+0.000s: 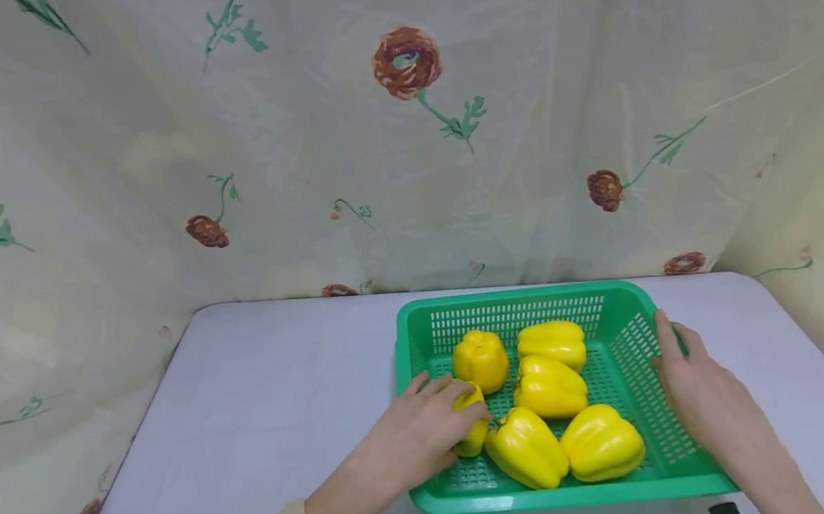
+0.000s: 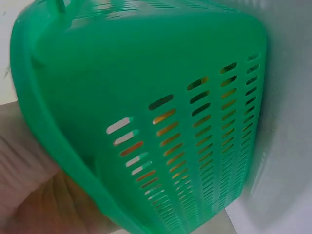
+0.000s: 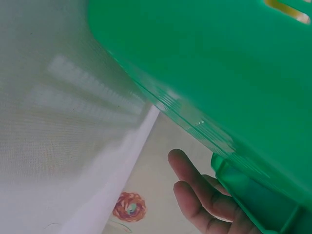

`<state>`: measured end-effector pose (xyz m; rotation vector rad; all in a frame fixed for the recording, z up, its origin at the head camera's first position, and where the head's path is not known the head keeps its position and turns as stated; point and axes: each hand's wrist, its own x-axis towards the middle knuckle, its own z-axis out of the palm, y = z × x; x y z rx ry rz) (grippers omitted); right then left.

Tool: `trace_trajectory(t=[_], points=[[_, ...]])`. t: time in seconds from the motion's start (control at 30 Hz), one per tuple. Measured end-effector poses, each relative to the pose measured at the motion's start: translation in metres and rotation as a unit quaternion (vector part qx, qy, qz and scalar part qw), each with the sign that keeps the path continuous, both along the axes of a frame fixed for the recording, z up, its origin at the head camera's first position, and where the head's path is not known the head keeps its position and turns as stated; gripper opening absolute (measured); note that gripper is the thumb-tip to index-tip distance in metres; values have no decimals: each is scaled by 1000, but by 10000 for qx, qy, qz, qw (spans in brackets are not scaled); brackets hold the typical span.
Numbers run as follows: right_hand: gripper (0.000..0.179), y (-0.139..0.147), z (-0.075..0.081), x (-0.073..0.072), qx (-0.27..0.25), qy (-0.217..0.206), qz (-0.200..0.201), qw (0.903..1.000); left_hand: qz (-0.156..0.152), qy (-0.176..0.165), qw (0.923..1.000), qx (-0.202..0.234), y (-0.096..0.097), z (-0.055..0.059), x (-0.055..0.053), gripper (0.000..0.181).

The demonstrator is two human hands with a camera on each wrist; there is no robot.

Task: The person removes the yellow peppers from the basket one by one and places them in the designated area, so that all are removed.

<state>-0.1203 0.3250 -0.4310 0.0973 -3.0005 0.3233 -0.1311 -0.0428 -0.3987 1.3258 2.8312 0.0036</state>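
A green plastic basket (image 1: 543, 499) with slotted walls holds several yellow bell peppers, such as a pepper (image 1: 602, 443) at the front right and another (image 1: 481, 360) at the back left. My left hand (image 1: 429, 423) reaches over the left rim and grips a yellow bell pepper (image 1: 472, 443), its fingers curled over the top. In the left wrist view the basket's outer wall (image 2: 146, 58) hides that pepper apart from yellow bits through the slots. My right hand (image 1: 705, 394) holds the right rim; in the right wrist view its fingers (image 3: 195, 183) show outside the wall, beside the handle.
The basket stands on a table with a pale cloth (image 1: 282, 388), toward its right side. Behind and beside the table hangs a light curtain (image 1: 309, 134) with printed flowers. More peppers (image 1: 551, 344) lie at the basket's back and middle.
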Motion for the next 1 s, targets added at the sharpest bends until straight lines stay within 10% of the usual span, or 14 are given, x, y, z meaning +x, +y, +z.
trace_trajectory(t=[0.43, 1.0], points=[[75, -1, 0, 0, 82, 39, -58, 9999, 173, 259, 9995, -54, 6, -3, 1, 54], [77, -2, 2, 0, 104, 7, -91, 9999, 613, -306, 9948, -752, 17, 7, 3, 75]])
